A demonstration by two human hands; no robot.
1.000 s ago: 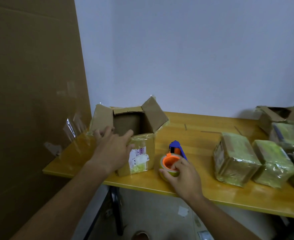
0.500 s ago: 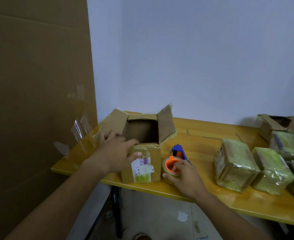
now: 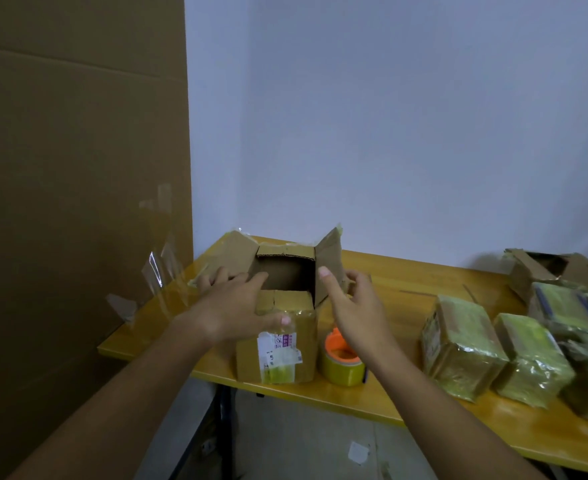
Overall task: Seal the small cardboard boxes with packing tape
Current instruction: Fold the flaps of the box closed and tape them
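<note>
**Open box at the table's near left edge, both hands on its flaps**

So the open cardboard box [image 3: 278, 344] sits at the near left edge of the yellow wooden table [image 3: 406, 282], all four top flaps up or splayed out, the inside dark. Its front face has old glossy tape and a torn white label with purple and yellow-green bits.

The left hand [image 3: 237, 310] lies across the near-left corner of the box, fingers spread toward the left flap, thumb pressed down on the front face just above the label. The right hand [image 3: 358, 306] is up at the right flap [image 3: 329, 268], thumb against the flap's inner side and the fingers curled behind it, so it looks like a pinch on that flap.

Just right of the box stands one tape roll [image 3: 342, 362], yellowish with an orange core, touching nobody's hand.

Further right I count at least three taped-up boxes: one [image 3: 458, 348], a second [image 3: 531, 355] right beside it, and a third [image 3: 573, 306] behind them, partly cut off. One more open box [image 3: 549, 271] sits at the back right.

A big cardboard sheet [image 3: 77, 185] leans on the left, with clear tape strips [image 3: 160, 271] stuck on it.
</note>
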